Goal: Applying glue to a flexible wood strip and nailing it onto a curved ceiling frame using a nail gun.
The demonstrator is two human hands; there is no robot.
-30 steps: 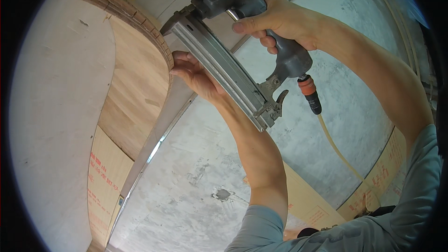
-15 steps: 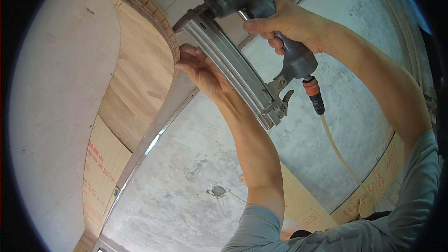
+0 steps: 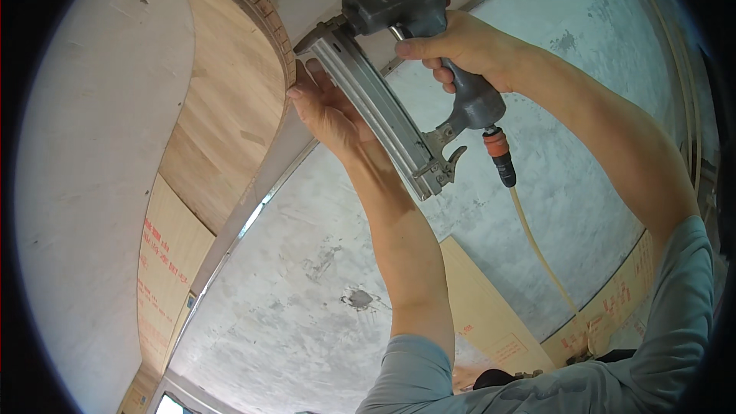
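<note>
My right hand (image 3: 452, 50) is wrapped round the handle of a dark grey air nail gun (image 3: 395, 0). The gun's nose rests at or very near the outer edge of a curved, notched wooden strip (image 3: 264, 11); exact contact is hard to make out. Its long silver magazine slants down toward me, crossing in front of my left forearm. Just below the nose, my left hand (image 3: 330, 119) grips the strip's edge, thumb against it and fingers partly hidden behind the magazine. From the orange-and-black coupling (image 3: 498, 155) at the handle's base hangs a pale air hose (image 3: 533, 238).
Left of my hands spreads a curved plywood panel (image 3: 222, 92) beside a pale board (image 3: 92, 184). A metal trim (image 3: 257, 215) runs diagonally by the mottled grey surface (image 3: 307, 299). Printed plywood sheets (image 3: 491, 307) lie near my body. Long strips (image 3: 675, 69) curve along the right.
The nail gun's handle and magazine end have swung slightly left, with its nose staying by the strip. My left hand keeps its place at the edge. The whole view has shifted a little.
</note>
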